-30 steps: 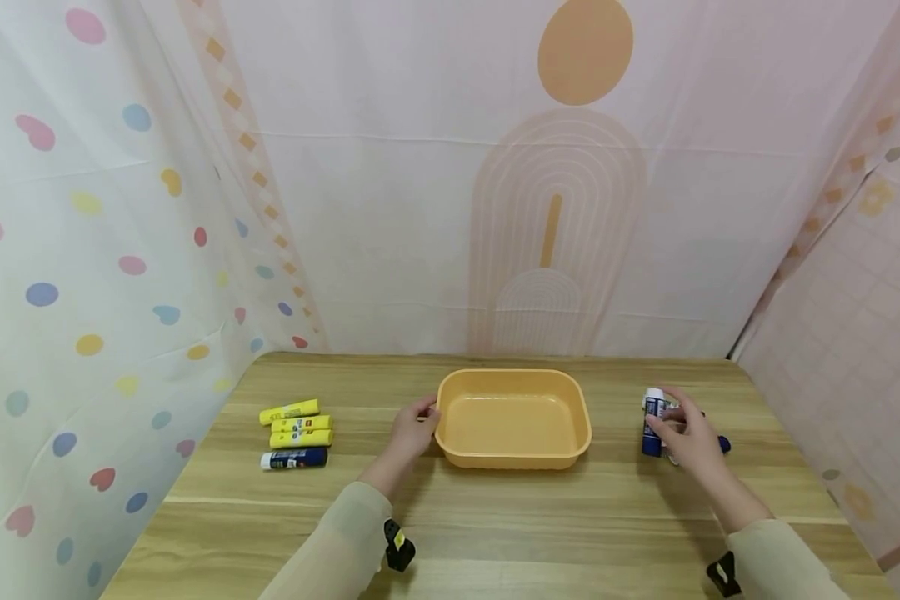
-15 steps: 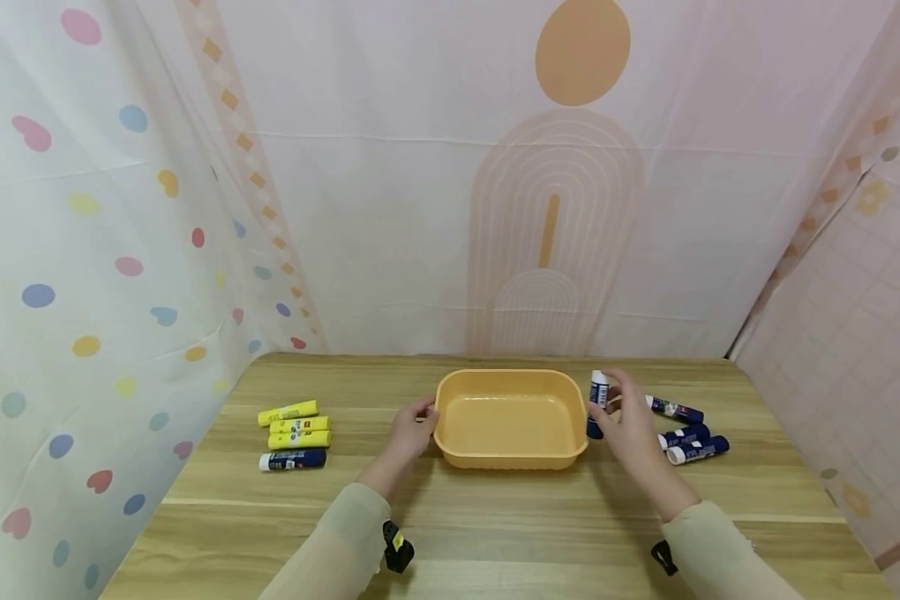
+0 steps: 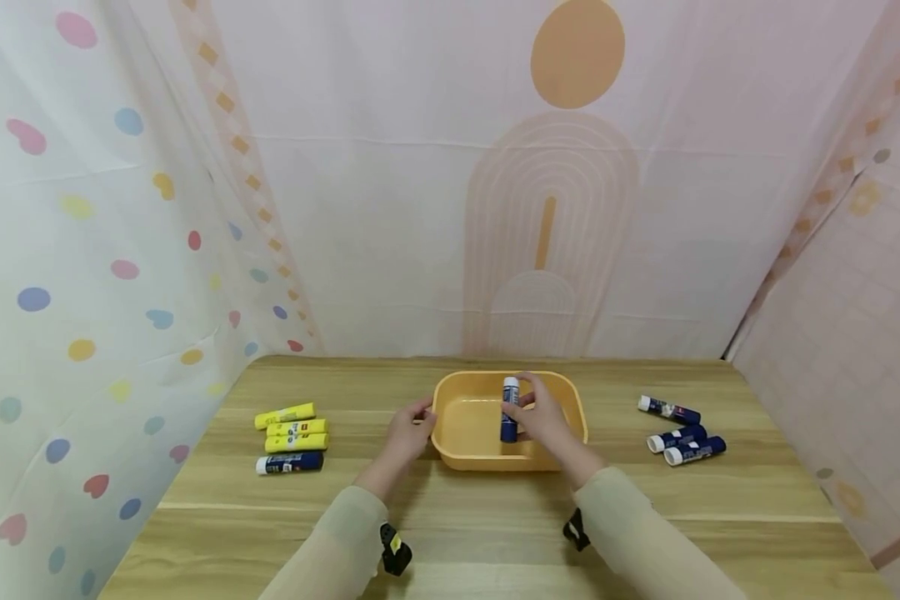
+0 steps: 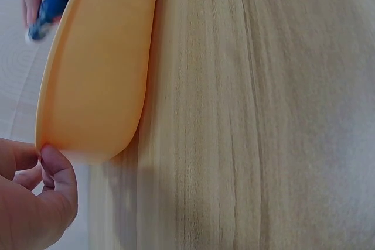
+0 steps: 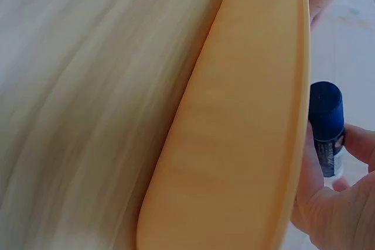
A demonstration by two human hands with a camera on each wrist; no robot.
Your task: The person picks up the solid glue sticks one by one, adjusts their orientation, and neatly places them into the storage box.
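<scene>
My right hand (image 3: pixel 543 414) pinches a dark blue glue stick (image 3: pixel 510 410) with a white end, held upright over the orange basin (image 3: pixel 471 457). In the right wrist view the blue glue stick (image 5: pixel 326 109) shows just past the basin's rim, between thumb and fingers. With thumb and fingers my left hand (image 3: pixel 408 431) pinches the basin's left rim. The left wrist view shows that hand (image 4: pixel 41 191) at the corner of the basin (image 4: pixel 102 68). Nothing else is visible inside the basin.
Right of the basin lie several blue glue sticks (image 3: pixel 669 410). On the left, yellow glue sticks (image 3: pixel 297 442) lie stacked close together beside one blue glue stick (image 3: pixel 289 463). A patterned curtain (image 3: pixel 390 208) hangs behind the wooden table (image 3: pixel 487 533).
My right hand has lifted one blue glue stick from the right-hand group and carried it left until it is over the basin. My left hand has stayed on the rim.
</scene>
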